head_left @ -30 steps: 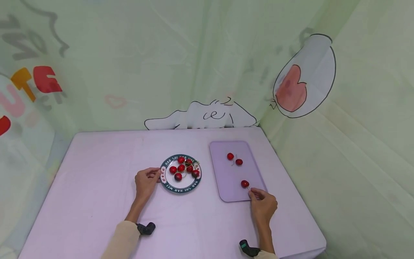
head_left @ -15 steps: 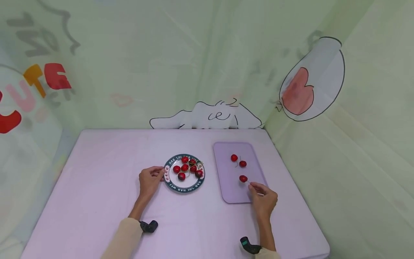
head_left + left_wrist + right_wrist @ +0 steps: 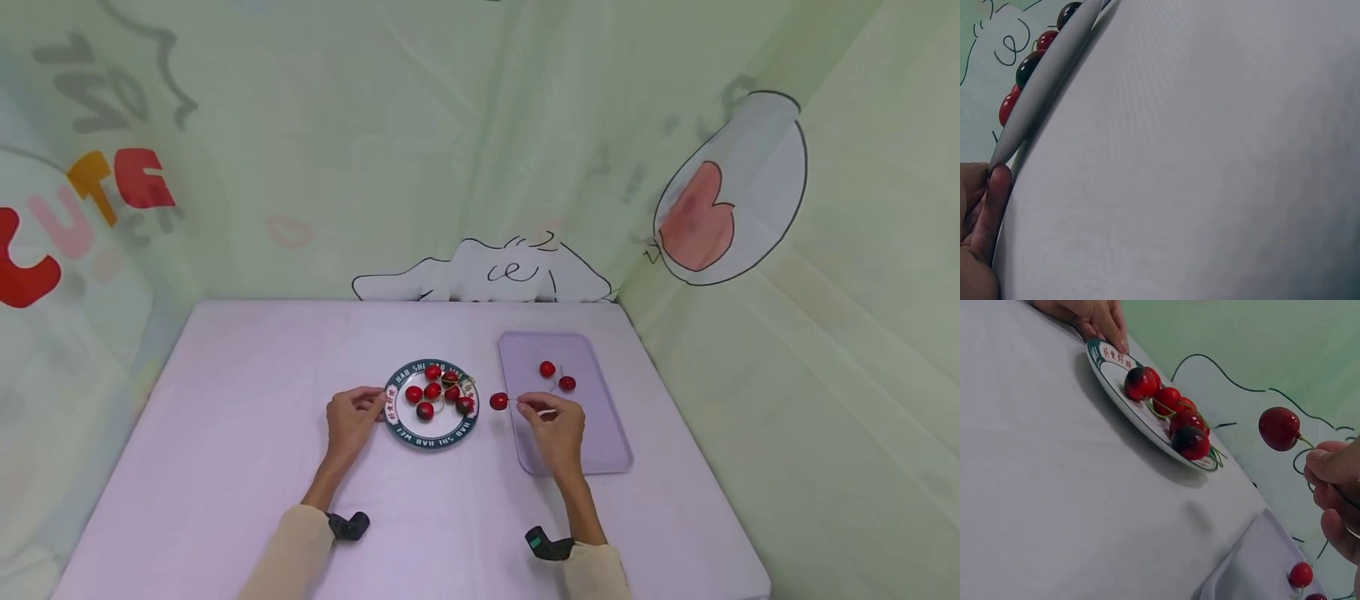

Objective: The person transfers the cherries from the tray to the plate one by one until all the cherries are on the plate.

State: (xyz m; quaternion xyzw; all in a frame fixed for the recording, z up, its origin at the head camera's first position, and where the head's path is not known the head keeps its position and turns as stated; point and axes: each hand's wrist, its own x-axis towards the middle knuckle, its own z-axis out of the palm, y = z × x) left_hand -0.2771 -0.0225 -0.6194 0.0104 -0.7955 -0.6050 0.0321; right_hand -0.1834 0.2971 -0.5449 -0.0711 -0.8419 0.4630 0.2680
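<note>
My right hand (image 3: 557, 427) pinches a cherry (image 3: 1279, 429) by its stem. In the head view that cherry hangs between the tray and the plate, close to the tray's left edge. My left hand (image 3: 354, 423) grips the left rim of a round plate (image 3: 429, 439), white with a dark green lettered border. The left wrist view shows the thumb and a finger at the rim (image 3: 1035, 100), seen edge-on. Several red and dark cherries (image 3: 432, 390), some with green stems, lie on the plate.
On the right side of the table lies a purple tray (image 3: 611, 454) holding two cherries (image 3: 567, 383) near its far half. A light green curtain (image 3: 337, 167) with drawings hangs behind the table (image 3: 225, 433).
My right hand has lifted the cherry off the tray's near part and carried it left toward the plate. The left hand keeps its grip on the rim. The head view has shifted slightly.
</note>
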